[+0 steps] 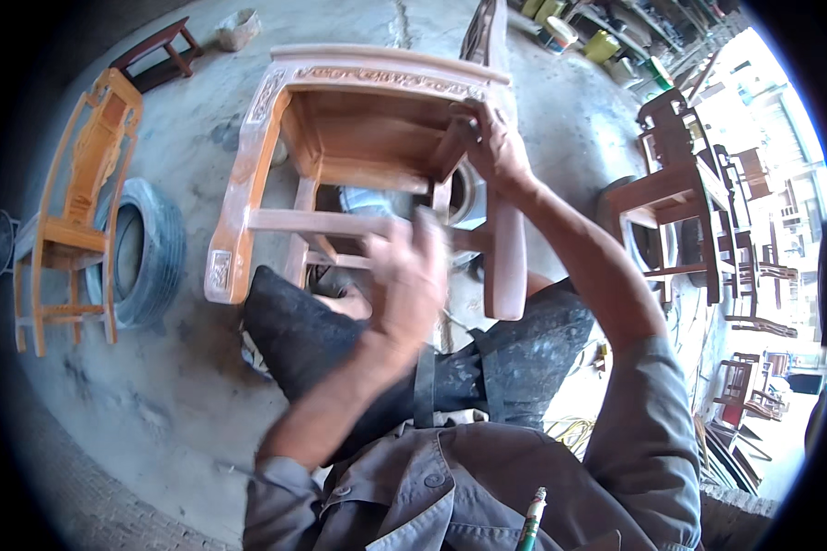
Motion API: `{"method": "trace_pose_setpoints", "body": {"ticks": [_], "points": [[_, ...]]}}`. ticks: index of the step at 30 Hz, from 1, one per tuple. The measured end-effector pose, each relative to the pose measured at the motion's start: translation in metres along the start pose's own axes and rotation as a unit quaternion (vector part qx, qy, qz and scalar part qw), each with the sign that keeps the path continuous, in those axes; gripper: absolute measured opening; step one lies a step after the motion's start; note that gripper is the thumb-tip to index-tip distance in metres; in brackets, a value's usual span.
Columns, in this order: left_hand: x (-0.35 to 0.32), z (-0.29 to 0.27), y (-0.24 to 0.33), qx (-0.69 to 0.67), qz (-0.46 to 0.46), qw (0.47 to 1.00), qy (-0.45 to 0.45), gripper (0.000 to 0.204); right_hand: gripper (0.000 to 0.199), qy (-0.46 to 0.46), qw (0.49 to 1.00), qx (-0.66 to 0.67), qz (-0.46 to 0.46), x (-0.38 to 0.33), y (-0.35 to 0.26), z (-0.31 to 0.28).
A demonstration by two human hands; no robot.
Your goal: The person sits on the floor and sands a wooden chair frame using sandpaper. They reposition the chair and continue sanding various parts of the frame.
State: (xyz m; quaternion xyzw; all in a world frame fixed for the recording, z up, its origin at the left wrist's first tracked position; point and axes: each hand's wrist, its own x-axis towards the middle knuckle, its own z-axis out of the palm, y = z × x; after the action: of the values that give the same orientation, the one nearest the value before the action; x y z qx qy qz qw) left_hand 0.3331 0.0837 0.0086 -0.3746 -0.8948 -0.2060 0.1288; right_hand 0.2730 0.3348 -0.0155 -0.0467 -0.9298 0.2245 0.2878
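Note:
In front of me a wooden chair [242,197] with a carved front apron stands between my knees, its underside and legs showing. Pale dust lies over much of its wood. My right hand [498,151] is closed around the chair's upper right corner, where the apron meets the leg; some fingertips are hidden behind the wood. Smeared by motion, my left hand [404,280] is just in front of the front stretcher [312,222]. I cannot tell whether it touches the stretcher or holds anything.
At left, another wooden chair [87,197] stands beside a tyre [147,253]. A dark low bench [161,55] and a whitish container [237,30] are at the far left. More chair frames [666,188] line the right side. Buckets [558,35] stand at the back right.

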Motion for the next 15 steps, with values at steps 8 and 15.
{"method": "trace_pose_setpoints", "body": {"ticks": [8, 15], "points": [[-0.005, -0.002, -0.019, -0.020, -0.046, 0.998, 0.027, 0.040, 0.029, 0.000, 1.000, 0.006, 0.013, 0.011, -0.012, 0.010], [-0.032, 0.024, -0.045, -0.167, -0.069, 0.983, -0.009, 0.070, 0.031, -0.035, 0.998, -0.023, 0.038, -0.002, 0.015, -0.002]]}}
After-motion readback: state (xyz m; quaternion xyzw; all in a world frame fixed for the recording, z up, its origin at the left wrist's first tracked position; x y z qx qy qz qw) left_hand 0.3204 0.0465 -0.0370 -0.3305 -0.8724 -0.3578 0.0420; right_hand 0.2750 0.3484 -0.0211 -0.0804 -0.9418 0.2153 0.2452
